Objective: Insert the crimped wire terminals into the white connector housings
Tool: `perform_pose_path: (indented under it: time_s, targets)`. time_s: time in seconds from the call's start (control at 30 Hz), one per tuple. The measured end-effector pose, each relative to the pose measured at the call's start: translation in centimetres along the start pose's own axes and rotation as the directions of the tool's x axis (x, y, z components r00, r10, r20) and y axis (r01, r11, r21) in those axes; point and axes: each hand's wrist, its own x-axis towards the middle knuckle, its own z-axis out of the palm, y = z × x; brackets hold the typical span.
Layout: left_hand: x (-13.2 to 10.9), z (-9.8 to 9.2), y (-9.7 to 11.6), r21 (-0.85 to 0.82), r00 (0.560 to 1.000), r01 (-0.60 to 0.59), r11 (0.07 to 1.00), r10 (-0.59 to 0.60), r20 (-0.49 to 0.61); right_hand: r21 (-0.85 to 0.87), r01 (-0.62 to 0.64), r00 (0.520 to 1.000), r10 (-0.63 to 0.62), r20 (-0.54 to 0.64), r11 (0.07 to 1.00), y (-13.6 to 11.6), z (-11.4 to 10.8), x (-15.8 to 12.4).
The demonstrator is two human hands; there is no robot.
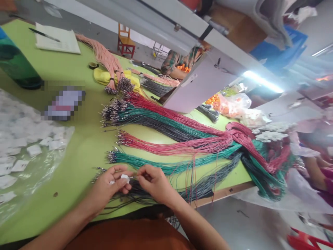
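Observation:
Between thumb and fingers, my left hand (pixel 110 182) grips a small white plastic connector (pixel 125 177). My right hand (pixel 153 182) is closed in a pinch just to its right, on the thin end of a wire (pixel 134 176) whose tip is at the connector; whether it is seated inside I cannot tell. Under and beside both hands lie black wires (pixel 142 191). Just beyond them stretch a bundle of green wires (pixel 145 164) and a bundle of pinkish-red wires (pixel 156 145), their metal-tipped ends pointing left.
A clear plastic bag (pixel 56 156) of white connectors lies at left, near a blurred-out phone (pixel 65 103) and a green bottle (pixel 19 64). Farther back are a notebook (pixel 70 41), peach wires (pixel 104 55) and a yellow cloth (pixel 100 76). Another person's sleeve (pixel 170 61) shows behind a panel (pixel 195 83).

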Motion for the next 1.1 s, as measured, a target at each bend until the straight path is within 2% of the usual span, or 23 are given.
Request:
perform_pose_path:
  time_s: [0.1,0.33,0.7,0.9,1.1]
  targets:
    - [-0.1,-0.1,0.2,-0.001,1.0,0.007,1.0,-0.007,-0.019,-0.036,-0.013,0.999,0.011,-0.048,0.999,0.8,-0.1,-0.2]
    - [-0.3,0.0,0.3,-0.025,1.0,0.009,1.0,-0.009,-0.015,-0.162,0.157,0.984,-0.168,-0.056,0.974,0.7,-0.2,-0.6]
    - [-0.1,0.0,0.4,-0.037,0.999,0.011,0.999,-0.012,-0.048,-0.248,0.215,0.961,-0.25,-0.119,0.944,1.0,1.2,-0.2]
    - [0.0,0.0,0.4,0.008,1.0,0.021,1.0,-0.021,-0.001,-0.2,0.295,0.952,-0.306,-0.025,0.934,1.1,1.7,0.0]
    - [-0.1,0.0,0.5,0.041,1.0,-0.001,0.999,0.001,0.001,-0.181,0.302,0.946,-0.317,-0.062,0.936,1.1,1.4,0.0]
